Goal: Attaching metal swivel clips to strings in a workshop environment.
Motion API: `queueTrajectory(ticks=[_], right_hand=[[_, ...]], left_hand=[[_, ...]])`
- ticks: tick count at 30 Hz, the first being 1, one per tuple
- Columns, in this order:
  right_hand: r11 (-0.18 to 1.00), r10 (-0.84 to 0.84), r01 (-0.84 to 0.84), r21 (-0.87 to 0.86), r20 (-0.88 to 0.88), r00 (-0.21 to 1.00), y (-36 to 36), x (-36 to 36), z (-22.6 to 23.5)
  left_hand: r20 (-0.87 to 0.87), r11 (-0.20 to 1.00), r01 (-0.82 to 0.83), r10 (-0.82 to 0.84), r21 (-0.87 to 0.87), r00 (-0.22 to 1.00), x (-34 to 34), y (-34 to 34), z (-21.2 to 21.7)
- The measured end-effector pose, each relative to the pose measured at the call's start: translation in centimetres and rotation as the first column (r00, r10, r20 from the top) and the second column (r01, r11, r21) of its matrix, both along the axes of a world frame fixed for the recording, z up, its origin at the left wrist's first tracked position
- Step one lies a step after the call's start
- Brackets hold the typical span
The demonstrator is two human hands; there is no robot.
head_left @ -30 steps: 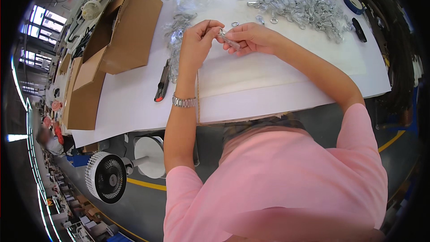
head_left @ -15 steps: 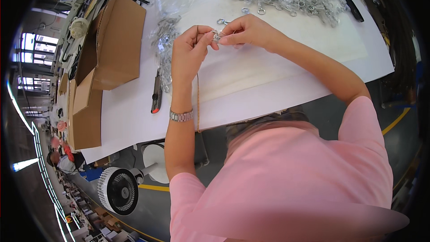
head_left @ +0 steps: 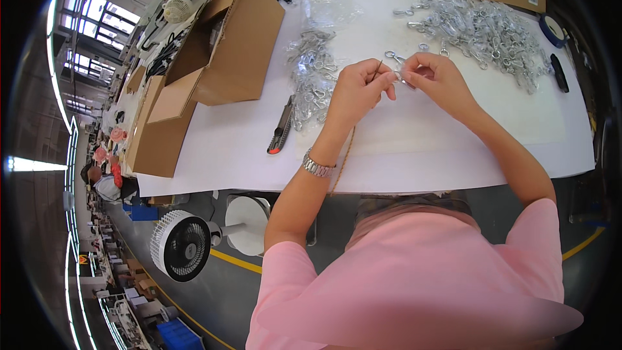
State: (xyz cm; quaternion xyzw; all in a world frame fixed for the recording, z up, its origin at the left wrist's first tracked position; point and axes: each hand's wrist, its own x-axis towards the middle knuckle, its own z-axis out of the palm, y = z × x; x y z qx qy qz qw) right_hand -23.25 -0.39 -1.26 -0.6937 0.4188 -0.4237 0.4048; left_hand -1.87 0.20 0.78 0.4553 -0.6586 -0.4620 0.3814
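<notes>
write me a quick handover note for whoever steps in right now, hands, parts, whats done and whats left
Left hand: raised over the white table, pinching a thin brownish cord that trails back over the table's near edge.
Right hand: closed on a small metal ring fitting, held against the left fingertips.
Parts: loose pile of metal fittings at far right; clear bags of fittings left of the hands; utility knife beside them; open cardboard box at far left.
Done: some fittings sit in bags.
Left: the big loose pile looks unhandled; the piece in hand is mid-work.
</notes>
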Motion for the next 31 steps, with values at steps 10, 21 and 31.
queueTrajectory(ticks=[10,21,31], right_hand=[[0.820,0.171,-0.284,0.496,0.262,0.950,0.1,0.1,1.5],[0.732,0.218,-0.395,0.556,0.358,0.908,-0.3,-0.6,-0.2],[0.676,0.292,-0.450,0.584,0.349,0.891,0.2,0.0,0.3]], left_hand=[[0.249,0.920,-0.095,0.201,-0.381,0.947,-0.1,0.3,-0.2],[0.070,0.979,-0.049,0.064,-0.200,0.995,-0.7,0.2,0.5],[0.375,0.892,-0.009,0.198,-0.451,0.905,-1.1,0.9,-0.3]])
